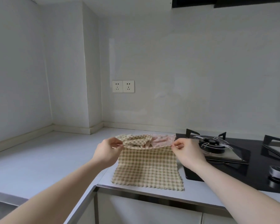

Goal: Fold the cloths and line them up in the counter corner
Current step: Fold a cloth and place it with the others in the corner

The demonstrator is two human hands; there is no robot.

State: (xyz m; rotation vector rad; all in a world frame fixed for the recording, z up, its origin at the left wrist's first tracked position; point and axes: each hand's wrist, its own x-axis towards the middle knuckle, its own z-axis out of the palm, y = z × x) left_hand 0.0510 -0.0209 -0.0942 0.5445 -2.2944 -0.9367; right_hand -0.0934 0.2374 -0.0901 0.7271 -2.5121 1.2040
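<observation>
Cloth (146, 168), checked, light & floppy, lies on table (55, 159) beside stove (233, 159). Left hand (106, 151) & right hand (185, 151) each pinch 1 far corner; best grip pts, w/ far edge lifted.

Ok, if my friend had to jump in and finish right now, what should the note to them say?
Left hand: pinches the far left corner of the beige checked cloth.
Right hand: pinches its far right corner.
The far edge is lifted; the near edge lies on the counter by the front edge, beside the hob.
Behind it lie a crumpled beige cloth and a pink cloth, both unfolded.
Done: no cloth looks folded, and the counter corner holds none.
Left: fold this one, then the other two, and line all up in the corner.
</observation>
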